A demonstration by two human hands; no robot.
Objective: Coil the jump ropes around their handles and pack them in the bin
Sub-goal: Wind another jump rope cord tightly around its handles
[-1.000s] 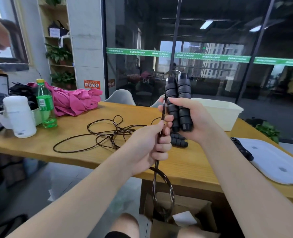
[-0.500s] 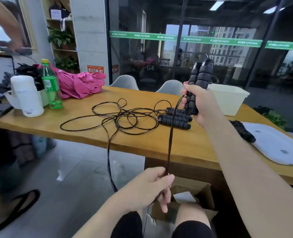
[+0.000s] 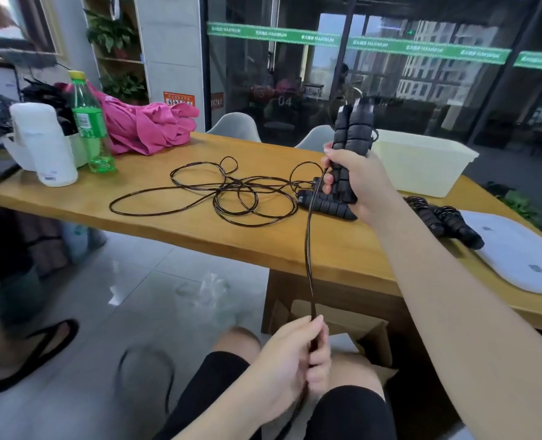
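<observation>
The left hand [image 3: 290,360] has been brought lower than half a second ago, down above the knees, and the rope [image 3: 308,249] has been pulled into a long, tight line. The rope is pinched between the thumb and curled fingers of this hand. The two black handles [image 3: 350,144] are held upright and side by side in the right hand [image 3: 356,182], whose fingers are wrapped round them, above the wooden table [image 3: 199,230].

The white bin [image 3: 422,166] is set at the far side of the table, behind the right hand; what lies inside cannot be seen. A second jump rope [image 3: 231,192] is spread in loose loops on the table, with its handles just under the right hand. A coiled rope bundle [image 3: 444,222] is laid near the right edge, touching a white lid [image 3: 523,252]. A bare strip of wood is left along the near edge.
</observation>
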